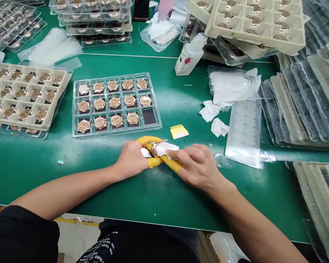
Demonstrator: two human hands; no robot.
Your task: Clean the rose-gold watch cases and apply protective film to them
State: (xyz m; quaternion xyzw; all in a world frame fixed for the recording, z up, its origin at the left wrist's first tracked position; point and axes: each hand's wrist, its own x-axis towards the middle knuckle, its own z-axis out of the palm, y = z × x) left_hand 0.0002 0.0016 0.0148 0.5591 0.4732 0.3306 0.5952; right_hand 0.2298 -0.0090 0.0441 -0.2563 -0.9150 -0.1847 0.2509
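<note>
My left hand, with yellow finger cots, pinches a rose-gold watch case just above the green table. My right hand, a yellow cot on one finger, presses a white wipe against that case. Both hands meet in front of a clear tray whose dark pockets hold several rose-gold cases, with one pocket at its lower right empty.
A beige tray of cases lies at the left, stacked trays at the back. A white bottle, crumpled wipes, a yellow pad, a plastic bag and empty tray stacks sit to the right.
</note>
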